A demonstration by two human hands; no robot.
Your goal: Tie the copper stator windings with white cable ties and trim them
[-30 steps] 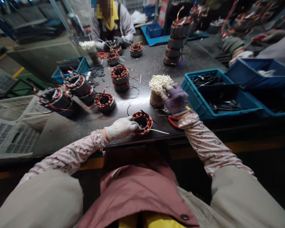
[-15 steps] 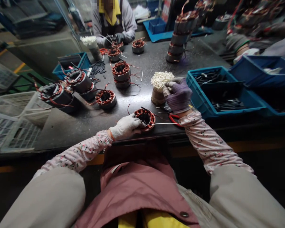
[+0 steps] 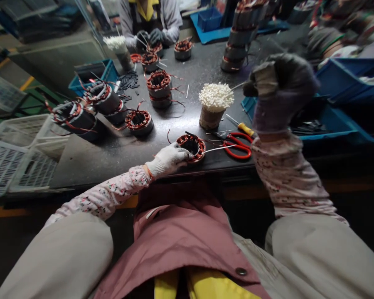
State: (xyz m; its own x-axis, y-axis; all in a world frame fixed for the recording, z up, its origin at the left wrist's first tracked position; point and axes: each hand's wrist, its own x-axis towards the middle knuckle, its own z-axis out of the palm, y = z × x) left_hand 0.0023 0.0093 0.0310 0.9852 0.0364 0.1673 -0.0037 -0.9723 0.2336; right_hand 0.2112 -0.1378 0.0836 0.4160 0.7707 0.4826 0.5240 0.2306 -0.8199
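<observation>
no lettering here is sharp enough to read.

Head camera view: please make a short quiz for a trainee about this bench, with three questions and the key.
1. True or false: the red-handled scissors lie on the table, apart from both hands.
2. Is the right hand raised above the table, or resting on it?
3. What does the left hand touch? A) the copper-wound stator B) the scissors C) a blue crate

Key: 1 true; 2 raised above the table; 3 A.
</observation>
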